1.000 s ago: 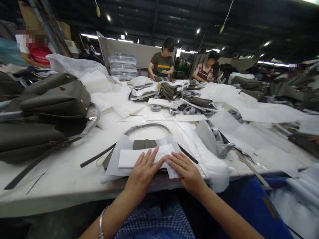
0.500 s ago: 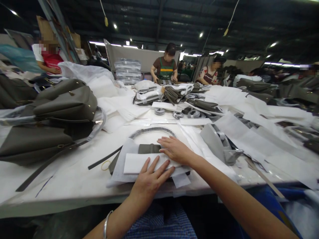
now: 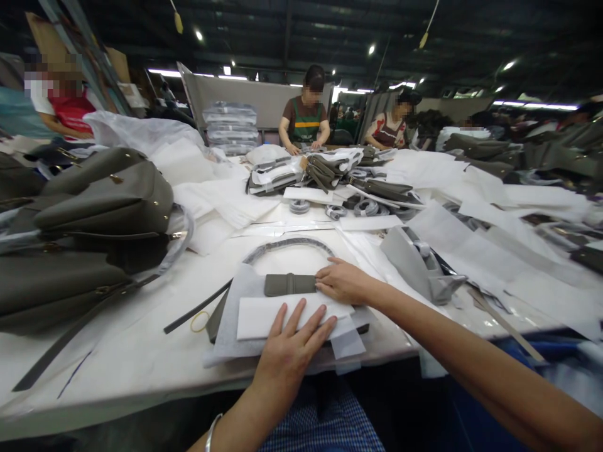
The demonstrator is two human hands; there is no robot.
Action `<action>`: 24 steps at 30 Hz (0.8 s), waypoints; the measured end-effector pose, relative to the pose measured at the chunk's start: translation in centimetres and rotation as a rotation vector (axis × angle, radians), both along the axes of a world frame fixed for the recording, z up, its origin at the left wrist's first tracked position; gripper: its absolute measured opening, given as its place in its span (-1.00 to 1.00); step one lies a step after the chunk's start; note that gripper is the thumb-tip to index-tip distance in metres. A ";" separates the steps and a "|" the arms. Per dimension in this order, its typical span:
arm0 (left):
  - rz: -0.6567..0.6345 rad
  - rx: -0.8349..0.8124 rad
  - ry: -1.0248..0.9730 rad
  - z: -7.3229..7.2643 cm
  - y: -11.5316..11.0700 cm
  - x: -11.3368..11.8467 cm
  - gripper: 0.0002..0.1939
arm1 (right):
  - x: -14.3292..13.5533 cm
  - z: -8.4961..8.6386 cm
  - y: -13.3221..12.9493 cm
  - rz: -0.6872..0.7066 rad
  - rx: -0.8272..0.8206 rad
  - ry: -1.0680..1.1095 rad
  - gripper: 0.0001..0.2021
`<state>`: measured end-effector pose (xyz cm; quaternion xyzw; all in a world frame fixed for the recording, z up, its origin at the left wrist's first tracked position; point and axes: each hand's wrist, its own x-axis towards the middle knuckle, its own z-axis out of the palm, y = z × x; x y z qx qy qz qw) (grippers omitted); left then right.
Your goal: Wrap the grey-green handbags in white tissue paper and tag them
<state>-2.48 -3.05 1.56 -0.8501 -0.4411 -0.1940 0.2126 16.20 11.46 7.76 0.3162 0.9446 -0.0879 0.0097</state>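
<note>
My left hand (image 3: pixel 294 336) lies flat with spread fingers on a white padding sheet (image 3: pixel 257 318). Just above that sheet sits an olive leather piece (image 3: pixel 291 284) with a narrow band across its middle. My right hand (image 3: pixel 343 280) has its fingers drawn together at the piece's right end; the fingertips are partly hidden. Underneath is thin white tissue (image 3: pixel 230 333) over an olive bag, whose dark corner (image 3: pixel 217 317) shows at the left. A wrapped handle (image 3: pixel 287 243) arches behind, and a flat strap (image 3: pixel 198 306) sticks out leftward.
Large olive handbags (image 3: pixel 103 201) crowd the left side. Coiled wrapped handles (image 3: pixel 299 206) and a heap of bag parts (image 3: pixel 325 169) lie farther back. A grey bag piece (image 3: pixel 409 263) and white sheets (image 3: pixel 475 251) are at right. A yellow rubber band (image 3: pixel 199 321) lies nearby. Co-workers (image 3: pixel 306 116) stand across the table.
My right hand has shifted slightly right and its fingers have drawn in at the leather piece's end, showing more of the piece. My left hand stays flat on the padding. The camera view has shifted.
</note>
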 end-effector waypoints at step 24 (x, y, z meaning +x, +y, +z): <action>-0.072 -0.429 -0.161 3.5 -0.3 0.5 -0.32 | 6.3 -6.7 -10.2 0.005 0.288 0.610 -0.55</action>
